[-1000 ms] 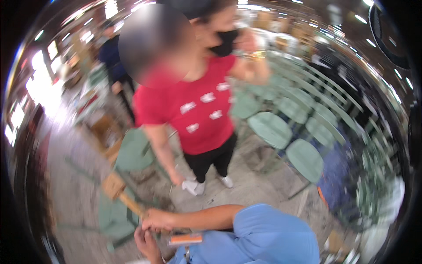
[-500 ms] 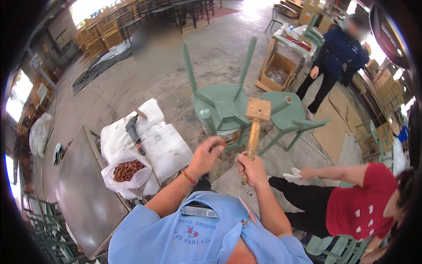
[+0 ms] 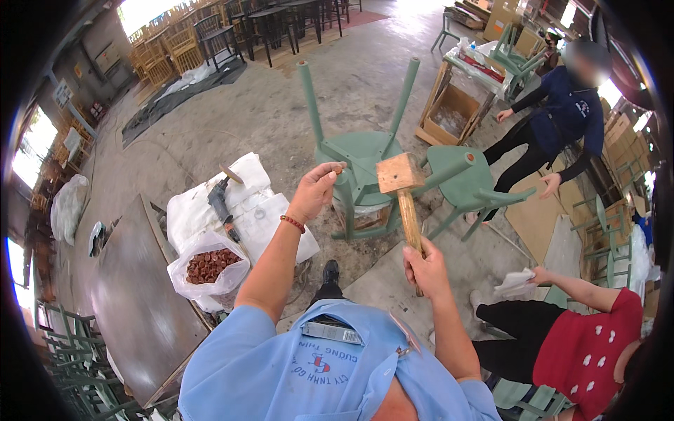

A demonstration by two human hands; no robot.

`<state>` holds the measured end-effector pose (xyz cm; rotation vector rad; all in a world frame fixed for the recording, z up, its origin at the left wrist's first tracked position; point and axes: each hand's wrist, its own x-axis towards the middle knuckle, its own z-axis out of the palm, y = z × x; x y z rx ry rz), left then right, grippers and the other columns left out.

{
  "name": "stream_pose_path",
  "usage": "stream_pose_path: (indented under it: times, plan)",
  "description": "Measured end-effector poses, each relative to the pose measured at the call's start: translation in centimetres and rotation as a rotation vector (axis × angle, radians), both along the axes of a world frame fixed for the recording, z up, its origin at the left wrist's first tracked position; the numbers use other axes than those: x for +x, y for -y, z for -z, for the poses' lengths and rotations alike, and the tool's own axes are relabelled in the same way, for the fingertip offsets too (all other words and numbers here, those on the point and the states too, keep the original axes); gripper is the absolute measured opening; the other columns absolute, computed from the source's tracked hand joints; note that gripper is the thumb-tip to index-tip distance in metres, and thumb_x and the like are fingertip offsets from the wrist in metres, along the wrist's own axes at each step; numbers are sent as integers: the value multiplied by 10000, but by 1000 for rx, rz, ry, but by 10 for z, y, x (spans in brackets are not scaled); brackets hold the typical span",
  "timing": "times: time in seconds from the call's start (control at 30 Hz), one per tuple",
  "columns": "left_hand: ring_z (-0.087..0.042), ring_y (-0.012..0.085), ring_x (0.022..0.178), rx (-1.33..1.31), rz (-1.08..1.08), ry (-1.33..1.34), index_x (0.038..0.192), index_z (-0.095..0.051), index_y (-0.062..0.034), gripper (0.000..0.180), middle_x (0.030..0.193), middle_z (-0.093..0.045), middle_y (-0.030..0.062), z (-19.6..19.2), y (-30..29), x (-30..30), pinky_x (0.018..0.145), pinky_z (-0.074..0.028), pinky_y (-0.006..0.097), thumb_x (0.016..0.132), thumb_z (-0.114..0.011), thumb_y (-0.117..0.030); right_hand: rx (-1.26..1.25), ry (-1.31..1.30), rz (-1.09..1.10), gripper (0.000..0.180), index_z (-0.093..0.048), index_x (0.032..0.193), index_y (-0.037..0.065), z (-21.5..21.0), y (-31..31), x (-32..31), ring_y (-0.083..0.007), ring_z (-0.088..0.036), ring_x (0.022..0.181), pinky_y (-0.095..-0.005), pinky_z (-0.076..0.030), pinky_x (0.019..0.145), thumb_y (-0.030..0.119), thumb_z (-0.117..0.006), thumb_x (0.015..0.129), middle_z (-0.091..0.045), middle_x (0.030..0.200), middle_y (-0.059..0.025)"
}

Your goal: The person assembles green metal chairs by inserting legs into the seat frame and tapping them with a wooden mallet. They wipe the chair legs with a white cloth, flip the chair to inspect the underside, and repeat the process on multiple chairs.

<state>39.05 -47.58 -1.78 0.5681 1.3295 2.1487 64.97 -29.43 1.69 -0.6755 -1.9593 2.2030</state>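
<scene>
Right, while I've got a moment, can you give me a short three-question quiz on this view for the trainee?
1. What does the right hand hold?
A) A power drill
B) A wooden mallet
C) A chair leg
2. True or false: the plastic bag is open, with its reddish-brown pieces showing.
3. Fill in the blank: the green chair right by the left hand has its legs pointing ____.

Key:
1. B, the fingers are wrapped around its handle.
2. True.
3. Up.
</scene>
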Motion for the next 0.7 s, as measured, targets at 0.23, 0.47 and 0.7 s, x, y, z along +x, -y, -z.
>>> stream_pose_path:
  times: [0.23,0.47,0.7]
  plan:
    - [-420,39,537,-17,-5,-44,1200,-592,-10,273,1281,-595,73,3,-1,2,492,-370,210,993,-565,-185,121,10,-80,409,-573,1297,45,-24,-1,-10,-67,-476,507,-233,-383,444,238,-612,939,-519,675,5]
    - [-431,39,539,-85,-52,-87,1232,-568,19,310,1045,-613,12,3,-4,5,495,-384,210,1002,-553,-188,344,25,-177,442,-546,1342,43,-56,-7,-25,-84,-493,536,-265,-428,517,239,-589,949,-543,691,-20]
    - [-427,42,537,-60,-63,-41,1258,-559,18,332,957,-610,-11,8,-5,6,496,-394,216,996,-566,-185,802,-78,-226,484,-514,1380,68,-74,-16,-39,-310,-672,767,-390,-510,729,276,-587,949,-691,885,-184]
